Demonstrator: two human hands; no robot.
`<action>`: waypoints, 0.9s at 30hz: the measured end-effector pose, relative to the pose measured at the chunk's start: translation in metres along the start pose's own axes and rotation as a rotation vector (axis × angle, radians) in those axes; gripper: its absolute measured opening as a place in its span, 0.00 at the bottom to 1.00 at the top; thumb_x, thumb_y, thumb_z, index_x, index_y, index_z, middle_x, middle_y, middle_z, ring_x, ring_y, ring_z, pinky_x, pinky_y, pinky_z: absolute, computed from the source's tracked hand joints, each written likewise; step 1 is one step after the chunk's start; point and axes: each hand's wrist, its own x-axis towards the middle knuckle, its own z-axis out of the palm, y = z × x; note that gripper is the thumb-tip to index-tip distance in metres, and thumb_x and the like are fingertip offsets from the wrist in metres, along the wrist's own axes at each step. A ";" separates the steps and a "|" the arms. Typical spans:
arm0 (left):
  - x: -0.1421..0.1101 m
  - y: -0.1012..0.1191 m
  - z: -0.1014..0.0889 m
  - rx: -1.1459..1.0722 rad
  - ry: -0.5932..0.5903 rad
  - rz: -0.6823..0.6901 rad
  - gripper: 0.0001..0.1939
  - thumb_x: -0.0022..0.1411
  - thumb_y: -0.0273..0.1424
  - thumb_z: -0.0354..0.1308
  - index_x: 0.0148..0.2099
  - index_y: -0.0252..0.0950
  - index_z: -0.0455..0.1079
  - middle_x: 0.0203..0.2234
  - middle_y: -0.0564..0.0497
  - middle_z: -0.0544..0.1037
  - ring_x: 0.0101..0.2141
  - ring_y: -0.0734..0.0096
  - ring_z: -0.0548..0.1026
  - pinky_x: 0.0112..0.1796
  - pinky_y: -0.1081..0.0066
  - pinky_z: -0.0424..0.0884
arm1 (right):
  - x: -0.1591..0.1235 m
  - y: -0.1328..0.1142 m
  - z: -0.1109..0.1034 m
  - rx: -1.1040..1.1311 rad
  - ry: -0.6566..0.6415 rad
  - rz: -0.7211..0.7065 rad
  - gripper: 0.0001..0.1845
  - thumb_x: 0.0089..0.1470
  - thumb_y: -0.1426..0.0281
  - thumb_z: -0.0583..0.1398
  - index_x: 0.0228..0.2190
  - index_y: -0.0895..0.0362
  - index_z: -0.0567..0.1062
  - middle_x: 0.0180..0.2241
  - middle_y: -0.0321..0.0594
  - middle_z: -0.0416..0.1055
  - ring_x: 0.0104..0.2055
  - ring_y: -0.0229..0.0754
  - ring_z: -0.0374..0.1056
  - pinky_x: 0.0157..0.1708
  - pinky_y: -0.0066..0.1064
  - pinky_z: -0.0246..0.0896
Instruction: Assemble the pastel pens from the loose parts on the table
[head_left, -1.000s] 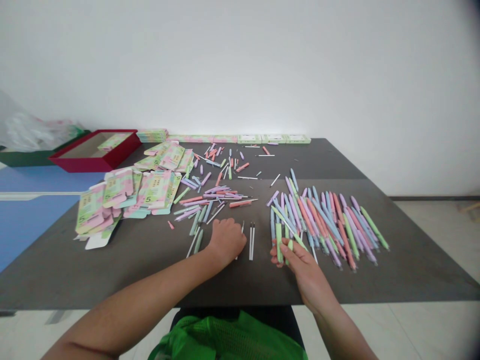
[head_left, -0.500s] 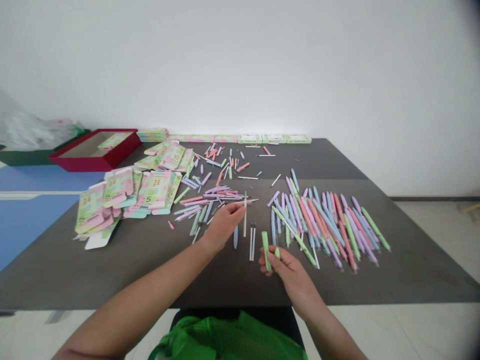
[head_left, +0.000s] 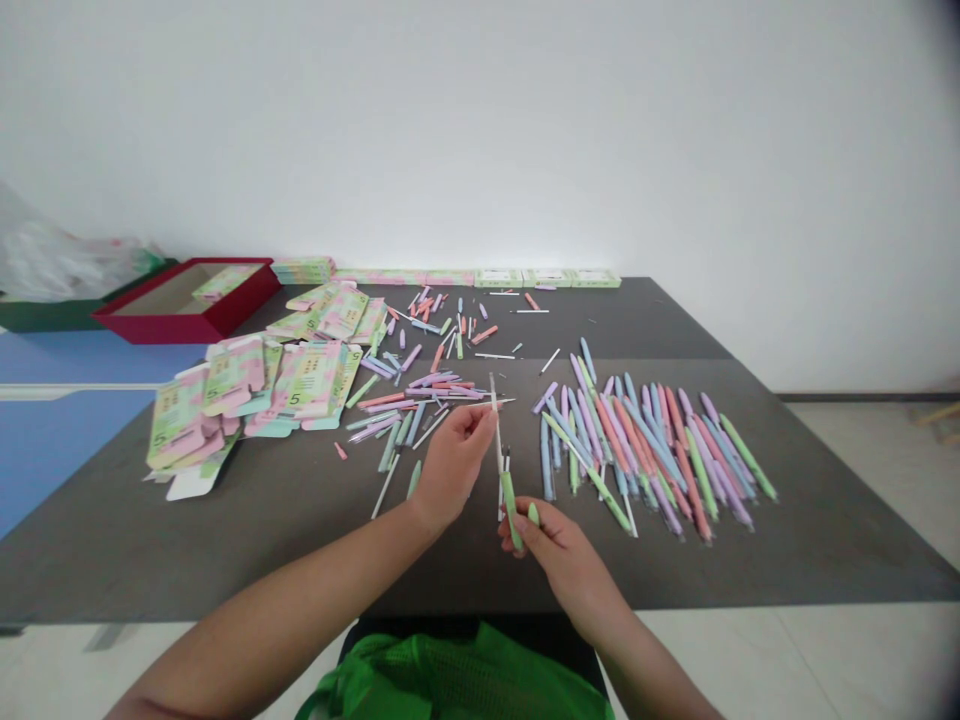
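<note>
My left hand (head_left: 454, 458) is closed in a pinch on a thin white pen refill (head_left: 496, 420), held nearly upright above the table. The refill's lower end meets the top of a light green pen barrel (head_left: 510, 500); whether it is inside cannot be told. My right hand (head_left: 553, 548) is closed around that barrel, which tilts slightly left. A shorter green pen part (head_left: 533, 514) also sticks up between its thumb and fingers. Behind the barrel, refills lying on the table are partly covered.
Right of my hands lies a pile of pastel pens (head_left: 652, 440). Loose pen parts (head_left: 412, 400) are scattered left and ahead. Flattened printed cartons (head_left: 307, 385) lie at left, a red box (head_left: 180, 325) behind them. Small cartons (head_left: 547, 278) line the wall edge of the dark table (head_left: 750, 570).
My left hand lifted a refill off the table and turned it over the barrel. My right hand moved left with the green barrel and the shorter green part, bringing the barrel under the refill.
</note>
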 end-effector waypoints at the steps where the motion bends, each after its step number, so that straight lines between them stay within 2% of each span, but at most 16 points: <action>1: -0.001 0.001 0.000 0.001 0.002 0.008 0.13 0.58 0.40 0.52 0.34 0.35 0.68 0.25 0.55 0.68 0.28 0.75 0.64 0.33 0.75 0.61 | 0.001 0.000 0.001 -0.001 0.001 0.001 0.14 0.53 0.60 0.56 0.33 0.57 0.72 0.28 0.39 0.70 0.30 0.40 0.65 0.31 0.30 0.59; 9: -0.006 0.003 0.001 0.002 0.039 0.029 0.12 0.60 0.39 0.50 0.32 0.35 0.65 0.23 0.56 0.64 0.26 0.75 0.62 0.31 0.75 0.60 | 0.003 0.002 0.004 0.010 0.000 -0.011 0.13 0.53 0.60 0.56 0.34 0.57 0.71 0.28 0.37 0.69 0.30 0.39 0.64 0.31 0.30 0.58; 13: -0.008 0.001 0.001 0.039 0.026 0.017 0.13 0.60 0.39 0.50 0.32 0.35 0.65 0.23 0.56 0.65 0.27 0.75 0.63 0.32 0.75 0.61 | 0.003 0.003 0.003 -0.005 0.014 -0.035 0.14 0.54 0.60 0.55 0.34 0.57 0.71 0.29 0.38 0.70 0.31 0.40 0.65 0.33 0.31 0.58; 21: -0.019 -0.003 0.000 0.175 -0.152 -0.027 0.11 0.58 0.38 0.52 0.32 0.35 0.68 0.26 0.53 0.70 0.30 0.72 0.68 0.34 0.72 0.65 | 0.009 -0.001 0.001 0.003 0.051 -0.110 0.13 0.56 0.61 0.54 0.35 0.56 0.72 0.29 0.37 0.69 0.32 0.40 0.63 0.35 0.30 0.57; 27: -0.020 -0.002 -0.007 0.186 -0.208 -0.003 0.14 0.59 0.38 0.51 0.40 0.35 0.69 0.31 0.50 0.72 0.34 0.69 0.69 0.37 0.70 0.65 | 0.012 0.000 0.000 0.020 0.059 -0.130 0.13 0.56 0.62 0.53 0.36 0.56 0.72 0.29 0.36 0.69 0.33 0.39 0.62 0.35 0.29 0.55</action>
